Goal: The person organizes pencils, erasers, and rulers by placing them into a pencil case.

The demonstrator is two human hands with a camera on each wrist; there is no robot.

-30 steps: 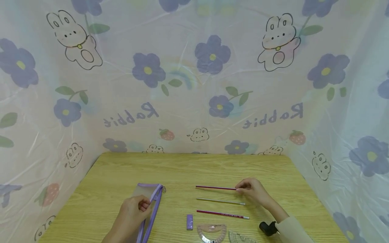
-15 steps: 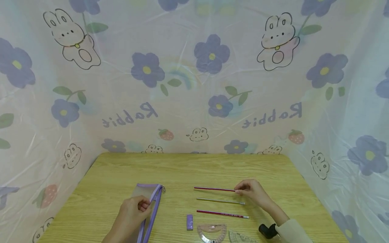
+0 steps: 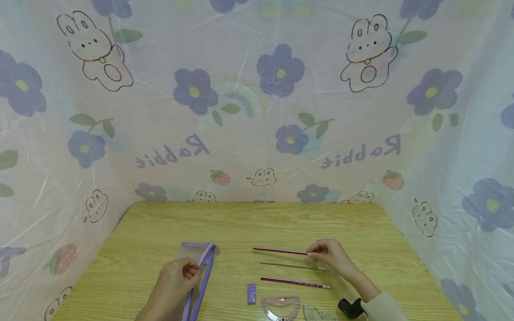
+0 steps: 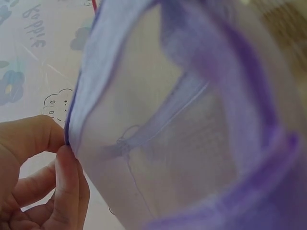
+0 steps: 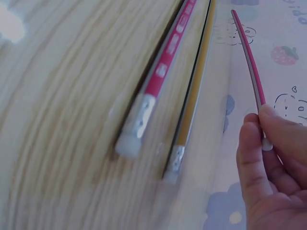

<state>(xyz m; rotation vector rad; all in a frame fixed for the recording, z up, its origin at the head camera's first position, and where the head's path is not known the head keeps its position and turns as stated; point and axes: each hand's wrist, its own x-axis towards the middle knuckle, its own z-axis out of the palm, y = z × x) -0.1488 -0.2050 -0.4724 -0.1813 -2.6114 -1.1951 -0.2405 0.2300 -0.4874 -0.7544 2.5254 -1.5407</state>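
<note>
My left hand (image 3: 176, 278) pinches the edge of a see-through pencil case (image 3: 205, 278) with purple trim. In the left wrist view the case's mouth gapes, and its mesh inside (image 4: 187, 143) shows no pencil. My right hand (image 3: 332, 256) holds a red pencil (image 3: 279, 251) near its eraser end, between thumb and fingertips. The right wrist view shows this red pencil (image 5: 249, 57) pointing away from the hand. Nearer on the table lie a yellowish pencil (image 3: 291, 265) and a second red pencil (image 3: 293, 282), roughly parallel, both with white eraser tips.
A purple eraser (image 3: 251, 294), a clear protractor (image 3: 281, 307) and a clear set square (image 3: 317, 313) lie at the table's front. A black object (image 3: 350, 308) sits beside the right sleeve (image 3: 383, 307). Patterned curtains stand around the wooden table (image 3: 241, 223).
My right hand has moved a little left and toward me, carrying the red pencil with it. The left hand keeps its hold on the pencil case.
</note>
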